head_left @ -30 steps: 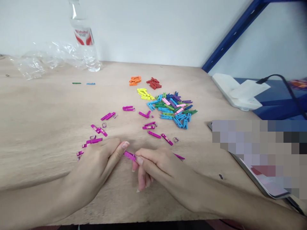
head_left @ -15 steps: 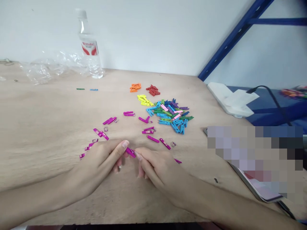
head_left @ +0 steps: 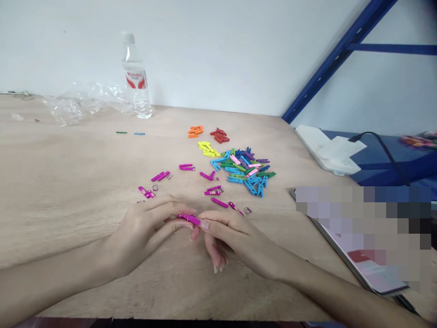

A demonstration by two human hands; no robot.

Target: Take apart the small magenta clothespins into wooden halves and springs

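Note:
A magenta clothespin (head_left: 190, 219) is held between both hands just above the table. My left hand (head_left: 146, 225) grips its left end between thumb and fingers. My right hand (head_left: 235, 234) pinches its right end, thumb on top; the lower fingers curl beneath. Beyond the hands, magenta clothespin halves lie in a loose arc, among them a pair (head_left: 160, 176) at the left and a single piece (head_left: 219, 202) near my right fingers. Small metal springs (head_left: 247, 210) lie beside some of them. Some pieces at the left are hidden behind my left hand.
A mixed heap of clothespins (head_left: 244, 168) lies right of centre, with orange (head_left: 195, 131), red (head_left: 219, 135) and yellow (head_left: 207, 149) piles behind. A water bottle (head_left: 137, 86) and clear plastic wrap (head_left: 68, 109) stand against the wall. At right are a phone (head_left: 382, 280) and white power strip (head_left: 317, 148).
The view has tilted, so the table's contents appear slightly lower. My left fingers have shifted over the clothespin, and it has turned a little, with my right thumb now resting on its end.

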